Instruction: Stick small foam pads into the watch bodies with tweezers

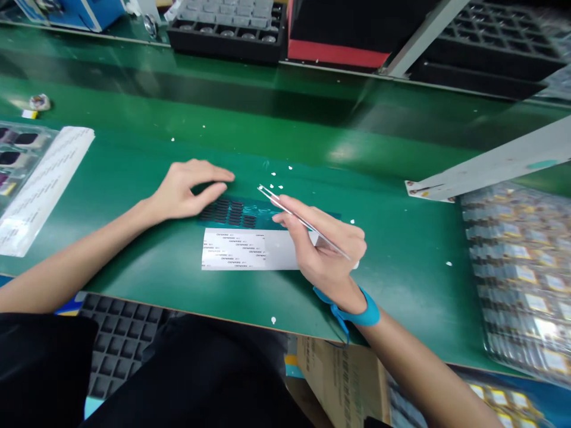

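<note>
My right hand [323,241] grips a pair of metal tweezers [303,221], their tips pointing up and left beside a few small white bits [273,186] on the green bench. A blue wrist strap [368,309] circles that wrist. My left hand [191,187] holds nothing; its thumb and fingers are apart near the left end of a bluish clear film strip [263,214] bearing rows of small dark pieces [236,211]. Below the strip lies a white printed backing sheet [234,249], its right part partly covered by my right hand.
At the left, another white printed strip [49,184] lies by a clear tray [18,154] of dark square parts. Stacked clear trays [521,273] stand right, beside a white post [495,154]. Along the back shelf are black trays [227,44] and a red-black box [339,52].
</note>
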Tool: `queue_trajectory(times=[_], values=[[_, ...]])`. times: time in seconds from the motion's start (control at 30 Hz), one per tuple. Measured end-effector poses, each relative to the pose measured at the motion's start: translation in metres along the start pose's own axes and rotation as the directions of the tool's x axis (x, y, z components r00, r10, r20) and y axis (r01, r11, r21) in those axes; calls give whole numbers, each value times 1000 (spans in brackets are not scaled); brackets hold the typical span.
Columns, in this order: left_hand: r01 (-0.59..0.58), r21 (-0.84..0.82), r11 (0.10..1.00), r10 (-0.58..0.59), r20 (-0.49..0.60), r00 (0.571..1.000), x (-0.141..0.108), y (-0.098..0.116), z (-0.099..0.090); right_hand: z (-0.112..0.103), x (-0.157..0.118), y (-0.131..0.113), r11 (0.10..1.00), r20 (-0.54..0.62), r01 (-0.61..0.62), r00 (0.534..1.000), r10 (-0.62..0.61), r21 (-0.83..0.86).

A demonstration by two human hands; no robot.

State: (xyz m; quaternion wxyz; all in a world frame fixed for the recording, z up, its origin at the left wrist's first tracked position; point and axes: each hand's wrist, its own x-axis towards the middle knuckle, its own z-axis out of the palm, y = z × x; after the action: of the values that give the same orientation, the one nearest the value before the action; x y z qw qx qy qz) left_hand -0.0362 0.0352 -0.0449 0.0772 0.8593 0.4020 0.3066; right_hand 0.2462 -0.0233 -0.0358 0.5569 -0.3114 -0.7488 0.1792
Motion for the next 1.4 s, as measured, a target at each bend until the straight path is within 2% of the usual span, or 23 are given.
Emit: queue_trajectory(times=[0.07, 0.13, 0.2, 0.33, 0.5, 0.6, 0.67, 0.73, 0.8, 0.87, 0.93, 1.13, 1.3, 1.4], values=[[-168, -116, 979, 179, 95, 979, -5, 32, 10, 0, 1, 4, 998, -35, -59, 998, 59, 2], [-218, -154, 964, 245, 188, 951, -12, 53, 18, 0, 1, 7, 995, -62, -95, 993, 96, 20], [-226, -122, 966, 251, 269, 930, -18, 63, 22, 0, 1, 9, 993, -61, -110, 992, 111, 32], [-272, -109, 956, 293, 326, 899, -21, 59, 22, 1, 0, 10, 993, -29, -119, 992, 119, 7], [-199, -129, 972, 230, 319, 919, -17, 55, 17, 0, 2, 7, 979, -36, -201, 979, 202, 41], [-200, -140, 970, 233, 287, 929, -17, 56, 20, -6, 8, 7, 955, -59, -281, 956, 287, 90], [-209, -141, 968, 241, 275, 931, -17, 55, 22, -12, 14, 9, 938, 7, -323, 946, 325, 124], [-206, -138, 969, 238, 282, 929, -18, 54, 24, -18, 19, 14, 919, 153, -366, 926, 345, 144], [-205, -139, 969, 237, 284, 929, -19, 53, 25, -22, 22, 20, 901, 299, -415, 882, 365, 126], [-218, -139, 966, 249, 274, 929, -19, 53, 26, -21, 22, 25, 888, 393, -452, 834, 388, 83], [-230, -135, 964, 259, 272, 927, -20, 53, 26, -18, 19, 27, 887, 428, -459, 813, 395, 51], [-227, -127, 966, 255, 285, 924, -21, 53, 27, -8, 11, 30, 900, 465, -429, 814, 348, 77], [-208, -133, 969, 239, 294, 925, -21, 53, 27, -9, 10, 33, 908, 534, -413, 784, 318, 65], [-200, -140, 970, 234, 308, 922, -21, 53, 27, -10, 10, 34, 916, 544, -397, 782, 305, 58]])
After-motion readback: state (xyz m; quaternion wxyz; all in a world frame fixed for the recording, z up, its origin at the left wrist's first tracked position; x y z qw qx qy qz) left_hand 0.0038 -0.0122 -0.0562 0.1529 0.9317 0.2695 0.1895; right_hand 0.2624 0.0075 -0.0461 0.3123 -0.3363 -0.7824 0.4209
